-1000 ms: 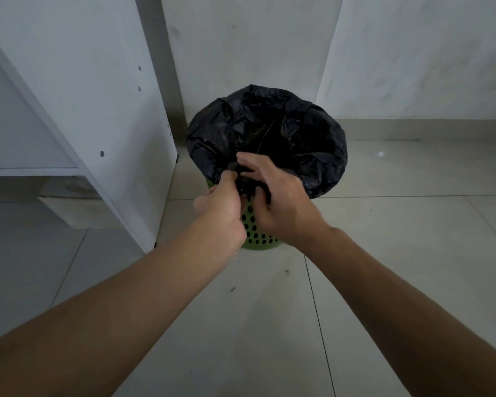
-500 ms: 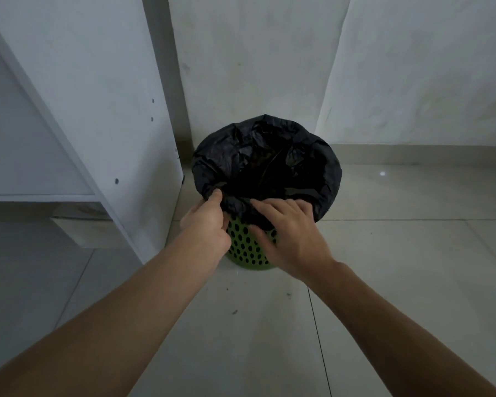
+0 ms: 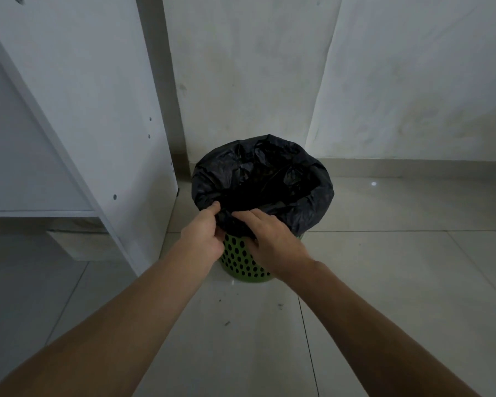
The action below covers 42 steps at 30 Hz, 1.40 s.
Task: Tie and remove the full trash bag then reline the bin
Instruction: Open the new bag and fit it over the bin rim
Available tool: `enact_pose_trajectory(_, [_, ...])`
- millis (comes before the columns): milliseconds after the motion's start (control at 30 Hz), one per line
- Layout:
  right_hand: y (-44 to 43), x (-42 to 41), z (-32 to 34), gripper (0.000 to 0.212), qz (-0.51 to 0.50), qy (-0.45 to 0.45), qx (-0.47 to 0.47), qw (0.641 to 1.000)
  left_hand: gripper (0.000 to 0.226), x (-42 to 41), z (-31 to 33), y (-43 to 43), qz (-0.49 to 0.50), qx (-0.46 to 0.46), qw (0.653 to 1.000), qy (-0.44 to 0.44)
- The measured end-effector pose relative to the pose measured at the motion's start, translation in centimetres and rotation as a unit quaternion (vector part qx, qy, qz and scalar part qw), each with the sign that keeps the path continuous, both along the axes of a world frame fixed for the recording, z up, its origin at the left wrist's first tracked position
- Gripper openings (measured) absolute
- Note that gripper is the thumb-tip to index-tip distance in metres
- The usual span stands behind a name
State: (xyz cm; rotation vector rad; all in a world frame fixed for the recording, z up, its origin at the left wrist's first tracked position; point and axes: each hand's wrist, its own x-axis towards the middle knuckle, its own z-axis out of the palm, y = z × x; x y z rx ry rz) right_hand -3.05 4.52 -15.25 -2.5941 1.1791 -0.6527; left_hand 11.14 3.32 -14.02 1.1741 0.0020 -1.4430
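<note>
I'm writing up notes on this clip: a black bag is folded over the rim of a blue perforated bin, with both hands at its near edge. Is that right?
Not quite: the bin is green, not blue, as the head view shows. Otherwise yes: the black bag is folded over its rim, with the left hand and right hand at its near edge.

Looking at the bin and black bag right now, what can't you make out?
Head view only.
Inside of the black bag: too dark to show contents or fullness.
Rim of the green bin: covered by the bag's overhang.
Grip of the right hand: thumb hidden under the hand; the left hand pinches the bag's edge.
The white shelf unit: cut off by the left edge.
</note>
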Motion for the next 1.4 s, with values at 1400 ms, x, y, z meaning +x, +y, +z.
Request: enact_pose_trajectory(1400, [-3.5,-11.8,2.9,0.055,0.024,0.331,-0.051,0.942,0.013,5.5,-1.6,2.8,-0.330,-0.349,0.277,-0.832])
